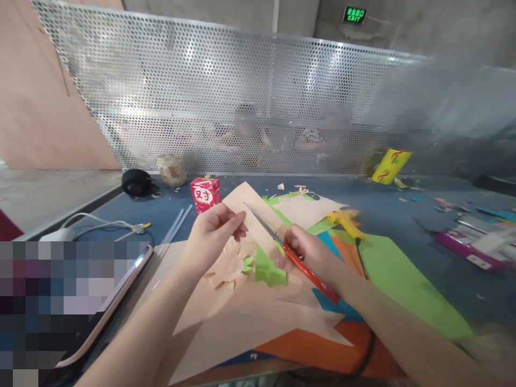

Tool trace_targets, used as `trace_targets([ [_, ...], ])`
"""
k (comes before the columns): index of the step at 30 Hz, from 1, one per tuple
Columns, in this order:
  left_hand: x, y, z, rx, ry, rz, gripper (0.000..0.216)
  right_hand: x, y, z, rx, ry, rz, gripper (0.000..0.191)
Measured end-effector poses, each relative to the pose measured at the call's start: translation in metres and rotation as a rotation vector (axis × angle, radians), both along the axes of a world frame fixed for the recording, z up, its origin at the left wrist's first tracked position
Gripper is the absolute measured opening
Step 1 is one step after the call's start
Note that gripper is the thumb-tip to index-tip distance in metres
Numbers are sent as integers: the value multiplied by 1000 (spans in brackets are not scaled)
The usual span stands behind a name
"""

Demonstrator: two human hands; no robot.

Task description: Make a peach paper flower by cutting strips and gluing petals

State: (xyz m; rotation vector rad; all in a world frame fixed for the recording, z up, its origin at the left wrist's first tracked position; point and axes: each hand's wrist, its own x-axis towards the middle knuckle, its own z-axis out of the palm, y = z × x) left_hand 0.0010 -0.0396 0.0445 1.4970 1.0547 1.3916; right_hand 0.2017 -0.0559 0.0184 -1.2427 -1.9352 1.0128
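Note:
My left hand (217, 228) has its thumb and forefinger pinched at the left edge of a pale peach sheet of paper (237, 194). That sheet is raised at an angle, with one corner pointing up. In my right hand (308, 250) is a pair of scissors (308, 269) with red handles. The narrow blades look closed and lie across the front of the sheet, tips up and to the left. Below my hands sit a peach paper flower (228, 266), with small green leaves at its right side, and a green paper piece (270, 269) with a scalloped edge.
Peach, orange and green sheets (403, 274) overlap on the blue table. A yellow glue gun (346, 223) lies to the right, its cable trailing forward. A red box (205, 193), clear sticks (175, 228), a tablet (116, 295) and a purple power strip (470, 252) surround the work. Perforated metal (201, 97) stands behind.

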Motion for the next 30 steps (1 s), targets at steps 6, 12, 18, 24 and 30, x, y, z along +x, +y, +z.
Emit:
trace_targets([
  [6,0,-1,1,-28,19,-30,15,1,3,-4,-12,-11,-7,29],
  [12,1,-2,-1,-50,39,-75,18,-2,1,-2,1,32,-11,29],
  [18,2,-1,-4,-69,59,-130,14,-5,-2,5,-24,22,-23,34],
  [24,2,-1,-5,-73,105,-189,15,-4,-1,3,-20,41,-4,36],
  [30,0,0,-10,-86,155,-206,19,-3,0,1,-49,32,-9,34],
])
